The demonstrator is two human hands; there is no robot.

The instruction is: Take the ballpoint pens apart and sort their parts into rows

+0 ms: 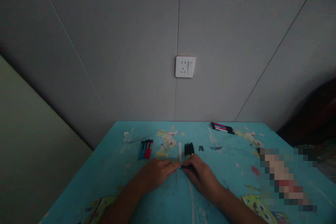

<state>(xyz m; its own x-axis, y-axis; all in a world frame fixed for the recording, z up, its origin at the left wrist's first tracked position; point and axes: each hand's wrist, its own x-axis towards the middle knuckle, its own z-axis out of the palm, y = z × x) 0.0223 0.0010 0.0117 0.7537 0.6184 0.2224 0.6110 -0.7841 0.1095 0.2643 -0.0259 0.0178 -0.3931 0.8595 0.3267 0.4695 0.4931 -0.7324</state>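
My left hand [159,171] and my right hand [201,173] meet at the fingertips over the middle of the table. Between the fingers of my right hand is a small black pen part [187,167]. The fingertips of my left hand are pressed together beside it; what they hold, if anything, is too small to make out. Just beyond the fingertips lie thin white refills [180,151]. Several black pen grips [189,149] are lined up past my right hand. Blue and red pen barrels [145,149] lie in a row beyond my left hand.
Small black clips [201,148] and several springs [216,148] lie to the right. Pens that look whole [222,128] rest near the back edge. A blue patterned cloth [105,154] covers the table against a grey wall with a socket [185,67]. A blurred-out patch [287,180] is at right.
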